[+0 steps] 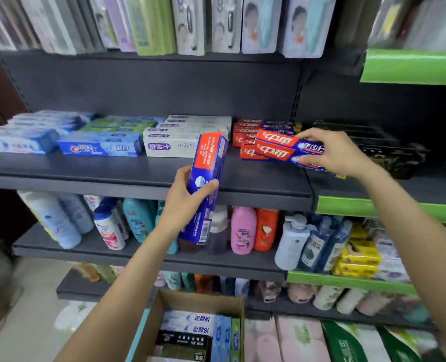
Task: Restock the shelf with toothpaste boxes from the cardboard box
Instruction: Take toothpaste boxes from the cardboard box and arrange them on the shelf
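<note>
My left hand (184, 197) grips one upright red-and-blue toothpaste box (208, 178), fingers curled round it, before the shelf (138, 168). My right hand (331, 152) pinches two stacked boxes (282, 150) lying on the shelf beside the red stack (245, 137); the cardboard box (198, 304) sits below.

Red-and-blue toothpaste box (207, 178) (white lettering)

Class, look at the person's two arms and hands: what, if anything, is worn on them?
Nothing shows: both forearms are bare up to the picture's edge, with no sleeve in view. The left hand and right hand carry no glove, ring, watch or bracelet that can be seen.
</note>
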A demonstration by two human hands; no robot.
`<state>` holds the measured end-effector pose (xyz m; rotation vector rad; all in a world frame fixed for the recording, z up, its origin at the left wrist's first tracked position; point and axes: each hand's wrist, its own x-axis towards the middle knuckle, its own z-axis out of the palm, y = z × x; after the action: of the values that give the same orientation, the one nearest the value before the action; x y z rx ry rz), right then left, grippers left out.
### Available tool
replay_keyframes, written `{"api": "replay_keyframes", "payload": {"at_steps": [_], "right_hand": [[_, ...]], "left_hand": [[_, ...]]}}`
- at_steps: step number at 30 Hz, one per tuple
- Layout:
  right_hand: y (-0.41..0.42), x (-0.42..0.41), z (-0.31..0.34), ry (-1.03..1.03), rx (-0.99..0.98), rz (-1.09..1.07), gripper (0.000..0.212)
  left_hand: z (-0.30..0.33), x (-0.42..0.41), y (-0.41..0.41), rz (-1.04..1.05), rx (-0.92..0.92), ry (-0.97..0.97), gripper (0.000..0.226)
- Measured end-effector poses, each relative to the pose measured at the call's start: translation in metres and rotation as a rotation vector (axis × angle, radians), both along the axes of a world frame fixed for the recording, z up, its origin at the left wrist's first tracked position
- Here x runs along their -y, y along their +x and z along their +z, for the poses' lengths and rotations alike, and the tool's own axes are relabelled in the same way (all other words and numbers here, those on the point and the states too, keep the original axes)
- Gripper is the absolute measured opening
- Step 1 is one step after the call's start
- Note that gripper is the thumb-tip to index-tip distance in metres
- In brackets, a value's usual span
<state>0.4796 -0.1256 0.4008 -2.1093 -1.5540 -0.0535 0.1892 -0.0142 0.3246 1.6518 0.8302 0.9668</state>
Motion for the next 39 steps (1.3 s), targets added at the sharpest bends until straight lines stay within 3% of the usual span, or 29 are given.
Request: {"api": "replay_keyframes", "payload": {"at_steps": [3,4,7,9,11,14,17,20,23,25,30,35,39], "right_hand": [[0.003,-0.034,-0.013,-0.117,0.07,0.059,0.052],[0.006,-0.046,-0.019,-0.127,0.111,0.061,0.048],[0.004,-0.061,-0.034,-0.063,0.195,-0.028,0.031],[-0.018,-0.052,-0.035,0.084,0.195,-0.052,0.029],[-0.058,-0.033,-0.027,0.285,-0.042,0.067,0.032],[-0.121,-0.003,-0.02,0.222,-0.616,0.274,0.057],[-0.143,0.002,-0.038,0.171,-0.778,0.297,0.079],[-0.138,0.007,-0.043,0.211,-0.834,0.21,0.062],[-0.116,0.017,-0.039,0.263,-0.689,0.111,0.054],[-0.096,0.025,-0.035,0.215,-0.552,0.073,0.06],[-0.051,0.035,-0.024,0.139,-0.029,0.032,0.072],[-0.025,0.035,-0.015,0.045,0.2,0.051,0.072],[-0.01,0.03,-0.017,-0.021,0.357,0.075,0.073]], "left_hand": [[0.012,0.002,0.015,-0.109,0.195,-0.248,0.025],[0.017,0.003,0.019,-0.16,0.261,-0.331,0.028],[0.026,0.003,0.025,-0.29,0.433,-0.459,0.037],[0.027,0.004,0.028,-0.317,0.484,-0.465,0.036],[0.03,0.007,0.034,-0.281,0.492,-0.479,0.03],[0.038,0.014,0.048,-0.189,0.473,-0.529,0.03],[0.043,0.024,0.064,-0.11,0.5,-0.569,0.029],[0.04,0.021,0.081,-0.187,0.588,-0.51,0.034],[0.037,-0.002,0.081,-0.283,0.624,-0.33,0.065],[0.039,-0.018,0.072,-0.262,0.572,-0.227,0.077],[0.044,-0.042,0.076,-0.155,0.236,-0.011,0.025],[0.035,-0.053,0.09,-0.207,0.095,0.032,0.035],[0.021,-0.055,0.091,-0.241,-0.065,0.187,0.032]]}}
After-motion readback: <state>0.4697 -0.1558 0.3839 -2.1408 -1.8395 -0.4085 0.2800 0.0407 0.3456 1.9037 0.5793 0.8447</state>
